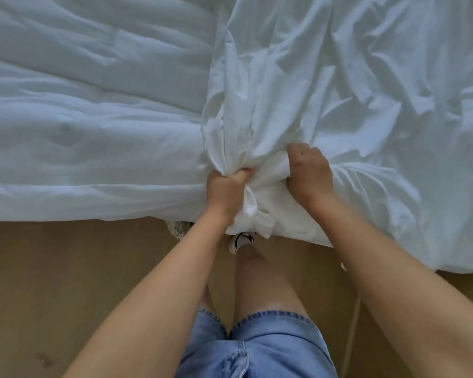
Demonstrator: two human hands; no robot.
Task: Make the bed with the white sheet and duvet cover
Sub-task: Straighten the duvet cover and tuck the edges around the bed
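A puffy white duvet [79, 132] lies flat over the left part of the bed. A thin, creased white duvet cover [352, 91] spreads over the right part and bunches toward the near edge. My left hand [227, 192] grips a gathered bunch of the cover in a fist at the bed's edge. Beside it, my right hand [309, 173] curls its fingers into the same bunched fabric. A wad of the cover hangs over the edge between my wrists.
A wooden floor [66, 268] runs along the near side of the bed. My legs in denim shorts [257, 347] and patterned shoes [239, 241] stand close against the bed edge. A pale cord [352, 328] lies on the floor at right.
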